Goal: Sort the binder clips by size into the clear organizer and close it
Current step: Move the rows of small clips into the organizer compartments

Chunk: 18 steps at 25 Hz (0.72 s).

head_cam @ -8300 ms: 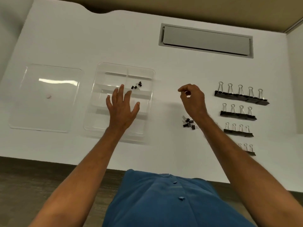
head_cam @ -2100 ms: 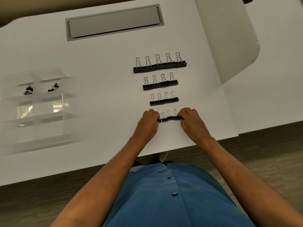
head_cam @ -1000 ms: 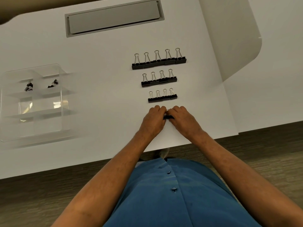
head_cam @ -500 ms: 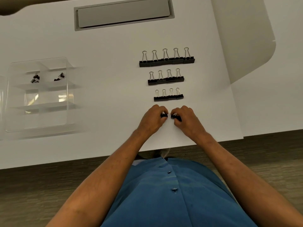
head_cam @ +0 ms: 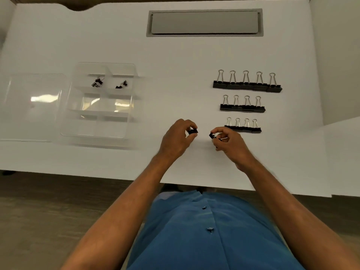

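Two hands hover close together above the near middle of the white table (head_cam: 175, 55), each pinching small black binder clips. The left hand (head_cam: 178, 138) has its fingers curled round a small clip (head_cam: 192, 131) held at the fingertips, and the right hand (head_cam: 228, 144) pinches another small clip (head_cam: 212, 136) between thumb and fingers, its wire handles just showing against the palm. How many clips each hand holds cannot be told, since the fingers cover most of them. Just beyond the right hand lies a row of four smaller clips (head_cam: 243, 128), its near left end almost touching the knuckles; farther back lie a row of four medium clips (head_cam: 242, 107) and a row of five large clips (head_cam: 247, 85), all with handles pointing away from the person. Well to the left of the left hand stands the clear organizer (head_cam: 101, 102), open, with a few tiny clips (head_cam: 96, 82) in its far left compartment and more tiny clips (head_cam: 121, 85) in the far right one; their count is too blurred to make out. Beside the organizer, farther left, lies the clear lid (head_cam: 33, 106), its left edge cut off by the frame. A grey recessed panel (head_cam: 204, 22) sits in the table's far side. The person's blue shirt (head_cam: 210, 230) fills the bottom.
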Each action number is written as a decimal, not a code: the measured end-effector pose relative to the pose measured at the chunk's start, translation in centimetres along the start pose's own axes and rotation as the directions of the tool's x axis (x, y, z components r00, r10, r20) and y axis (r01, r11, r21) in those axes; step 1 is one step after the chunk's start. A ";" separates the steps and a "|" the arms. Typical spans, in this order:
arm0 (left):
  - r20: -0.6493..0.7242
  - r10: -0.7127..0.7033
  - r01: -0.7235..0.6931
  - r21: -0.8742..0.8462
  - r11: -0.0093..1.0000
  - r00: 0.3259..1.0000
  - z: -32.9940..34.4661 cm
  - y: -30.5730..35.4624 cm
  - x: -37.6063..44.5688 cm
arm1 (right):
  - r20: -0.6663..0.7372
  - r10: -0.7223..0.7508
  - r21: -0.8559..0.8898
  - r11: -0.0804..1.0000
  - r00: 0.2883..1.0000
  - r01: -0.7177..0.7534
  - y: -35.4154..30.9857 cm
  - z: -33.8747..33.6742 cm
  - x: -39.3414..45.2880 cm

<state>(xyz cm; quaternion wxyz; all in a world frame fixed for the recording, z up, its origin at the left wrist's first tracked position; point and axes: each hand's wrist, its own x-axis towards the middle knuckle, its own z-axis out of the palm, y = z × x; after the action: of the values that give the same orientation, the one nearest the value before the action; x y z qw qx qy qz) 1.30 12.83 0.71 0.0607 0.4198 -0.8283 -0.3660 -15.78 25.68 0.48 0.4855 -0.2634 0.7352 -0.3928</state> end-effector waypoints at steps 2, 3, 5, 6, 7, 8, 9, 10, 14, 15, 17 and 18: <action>-0.051 -0.024 0.024 -0.006 1.000 0.998 -2.9 -2.0 0.0 | 0.029 -0.030 0.015 0.999 0.999 0.029 -2.2 2.5 1.1; -0.078 -0.043 0.043 -0.009 0.999 0.996 -4.6 -3.2 0.0 | 0.043 -0.042 0.021 0.999 0.998 0.041 -3.3 3.9 1.8; -0.125 -0.081 0.079 -0.020 0.997 0.989 -7.6 -5.6 0.1 | 0.062 -0.064 0.027 0.998 0.996 0.062 -5.5 6.6 3.0; -0.147 -0.098 0.095 -0.025 0.995 0.984 -9.1 -6.8 0.1 | 0.072 -0.074 0.030 0.997 0.995 0.072 -6.5 7.9 3.6; -0.166 -0.113 0.110 -0.026 0.994 0.980 -10.5 -7.9 0.2 | 0.080 -0.085 0.035 0.996 0.993 0.083 -7.5 9.2 4.2; -0.186 -0.128 0.126 -0.023 0.992 0.974 -12.1 -9.2 0.3 | 0.088 -0.096 0.041 0.995 0.991 0.093 -8.4 10.6 4.9; -0.202 -0.139 0.138 -0.016 0.990 0.969 -13.4 -10.5 0.4 | 0.094 -0.107 0.043 0.994 0.990 0.103 -9.4 11.9 5.4; -0.215 -0.147 0.149 -0.011 0.989 0.965 -14.6 -11.8 0.7 | 0.098 -0.121 0.043 0.992 0.988 0.117 -10.2 13.1 6.0; -0.226 -0.152 0.162 0.028 0.986 0.962 -18.2 -15.9 2.3 | 0.102 -0.175 0.018 0.985 0.979 0.174 -13.3 17.7 8.0; -0.219 -0.143 0.158 0.050 0.986 0.965 -18.7 -16.7 2.8 | 0.097 -0.184 0.004 0.983 0.978 0.185 -14.0 18.7 8.4; -0.200 -0.116 0.141 0.112 0.984 0.973 -19.5 -18.0 3.8 | 0.082 -0.201 -0.038 0.978 0.976 0.205 -15.2 20.5 9.2; -0.189 -0.092 0.124 0.163 0.979 0.978 -19.8 -18.6 4.5 | 0.073 -0.214 -0.070 0.973 0.974 0.219 -15.8 21.3 9.7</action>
<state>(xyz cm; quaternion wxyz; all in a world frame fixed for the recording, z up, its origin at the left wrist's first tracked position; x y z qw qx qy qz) 18.64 -8.58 1.92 0.0788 0.4995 -0.8240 -0.2556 0.20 2.65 4.04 0.4531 -0.3733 0.7005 -0.4058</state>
